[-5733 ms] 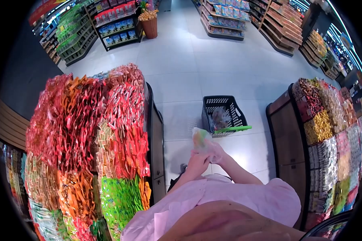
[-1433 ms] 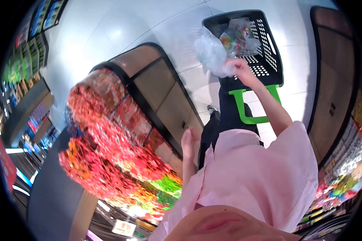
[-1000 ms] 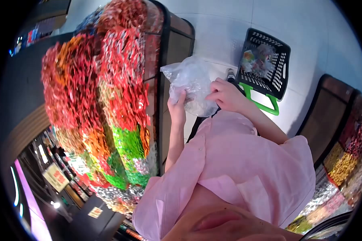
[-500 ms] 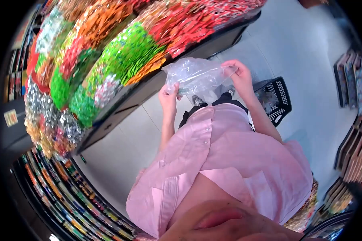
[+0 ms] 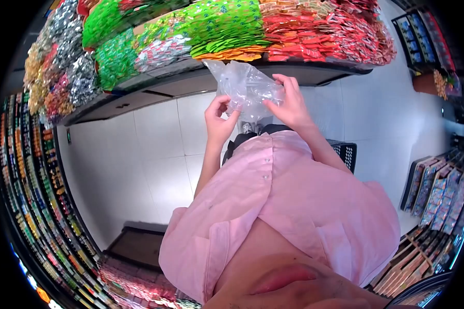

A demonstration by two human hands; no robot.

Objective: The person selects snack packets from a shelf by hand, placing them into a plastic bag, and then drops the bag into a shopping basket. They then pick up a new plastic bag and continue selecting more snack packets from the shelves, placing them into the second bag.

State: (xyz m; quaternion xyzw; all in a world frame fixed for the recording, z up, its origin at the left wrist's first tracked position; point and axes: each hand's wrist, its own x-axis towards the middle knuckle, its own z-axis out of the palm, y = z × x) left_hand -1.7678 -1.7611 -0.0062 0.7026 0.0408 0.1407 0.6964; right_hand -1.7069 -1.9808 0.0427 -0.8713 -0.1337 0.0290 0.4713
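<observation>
A crumpled clear plastic bag (image 5: 248, 86) hangs in front of my pink shirt, between both hands. My left hand (image 5: 221, 117) pinches its lower left edge, thumb and fingers closed on the film. On the other side my right hand (image 5: 293, 105) holds the bag's right edge, with the thumb low and the fingers curled above it. The bag looks limp, and I see nothing inside it. Just beyond the bag lie orange packets (image 5: 234, 53) at the front of a display bin, apart from my hands.
A long display of green packets (image 5: 224, 23) and red packets (image 5: 314, 44) runs across the front. Packed shelves (image 5: 41, 201) curve along the left. A black basket (image 5: 349, 156) stands on the floor behind my right forearm. More racks (image 5: 438, 193) stand at right.
My view has turned, so the display now lies straight ahead. My hands have come closer together, and the bag, stretched wide before, is now more bunched.
</observation>
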